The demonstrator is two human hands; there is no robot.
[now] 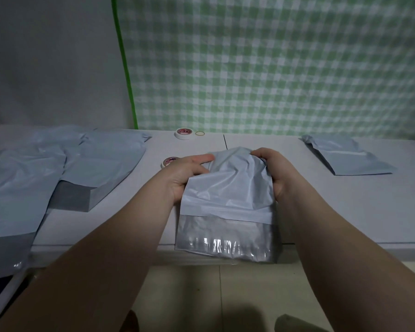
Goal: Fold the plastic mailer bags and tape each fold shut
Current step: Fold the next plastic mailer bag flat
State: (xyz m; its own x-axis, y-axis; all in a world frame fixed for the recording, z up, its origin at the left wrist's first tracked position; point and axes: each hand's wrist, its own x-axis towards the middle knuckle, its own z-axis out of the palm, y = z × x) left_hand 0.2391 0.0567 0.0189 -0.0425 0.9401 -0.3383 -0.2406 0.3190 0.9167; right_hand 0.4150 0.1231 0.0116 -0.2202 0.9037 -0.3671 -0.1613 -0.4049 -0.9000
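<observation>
Nearest, at the front edge of the long white bench (321,219), a pale grey plastic mailer bag (228,207) lies with its darker grey flap end hanging just over that edge, glossy where the light catches it. A white strip runs across the bag above the flap. Both bare hands grip the bag's far end, which is bunched and lifted off the bench. The left hand (185,176) is clamped on the bag's left side, thumb lying across the top of the plastic and fingers beneath it. The right hand (276,171) is closed on the right side, its fingers curled into the crumpled upper corner.

Just beyond the left hand, partly hidden by it, sits a small white roll of tape with a red-printed core (169,161). Along the left part of the bench lie several flat pale grey mailer bags (58,168), overlapping, with their dark flaps turned toward the front edge. Toward the right end lies one folded grey mailer bag (347,156), well apart from the hands.

At the back edge, near the middle, a second white tape roll (183,133) rests just beside a thin yellowish rubber band (200,133). Behind the bench hangs a green-and-white checked cloth (285,63) beside a plain grey wall (53,58).
</observation>
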